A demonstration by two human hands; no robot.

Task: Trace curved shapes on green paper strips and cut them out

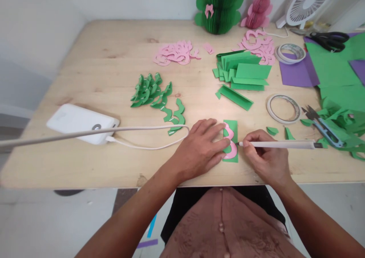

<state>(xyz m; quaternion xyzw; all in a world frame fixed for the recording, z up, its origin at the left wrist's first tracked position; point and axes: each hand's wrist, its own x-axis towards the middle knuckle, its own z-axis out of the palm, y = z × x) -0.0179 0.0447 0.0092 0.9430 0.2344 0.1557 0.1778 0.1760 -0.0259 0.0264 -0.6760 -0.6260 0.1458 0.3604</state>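
A pink curved paper cutout [232, 150] lies on a small green paper rectangle [234, 126] near the table's front edge. My left hand [201, 147] rests flat with its fingers spread, the fingertips pressing the cutout onto the green paper. In my right hand [269, 157] is a white pen [285, 144], held nearly level, its dark tip at the right edge of the cutout. Just beyond my left hand lie green wavy cutouts [175, 115], with a heap of folded green cutouts [146, 89] behind them.
Folded green strips [245, 72], pink cutouts [173, 53] and tape rolls [283, 109] lie farther back. Scissors [323, 127] and green scraps are at right. A white power bank [82, 123] with a cable stands left. Paper honeycomb figures [219, 11] and a fan [309, 3] line the wall.
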